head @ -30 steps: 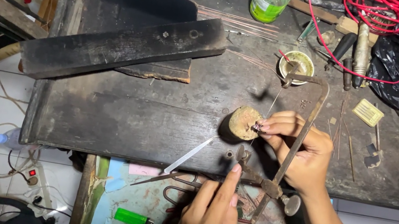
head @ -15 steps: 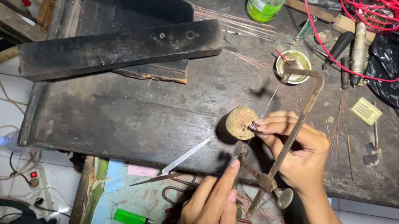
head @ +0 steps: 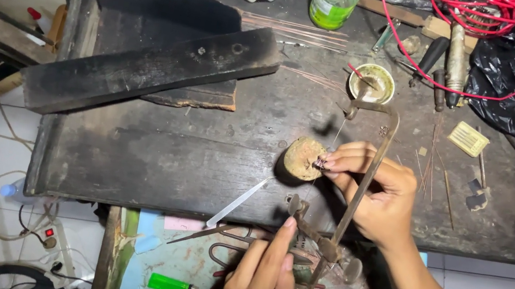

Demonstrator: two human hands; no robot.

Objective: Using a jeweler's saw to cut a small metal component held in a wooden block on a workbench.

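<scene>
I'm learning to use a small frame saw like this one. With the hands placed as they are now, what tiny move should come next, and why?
Probably a short, light stroke of the saw frame along its blade line. The left hand grips the handle end near the table edge, the right hand pinches a tiny piece against the round wooden block, and the thin blade runs right beside those fingertips.

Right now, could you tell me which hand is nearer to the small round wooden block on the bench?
The right hand: its fingertips touch the wooden block from the right. The left hand sits below it, past the bench edge, on the saw frame handle.
</scene>
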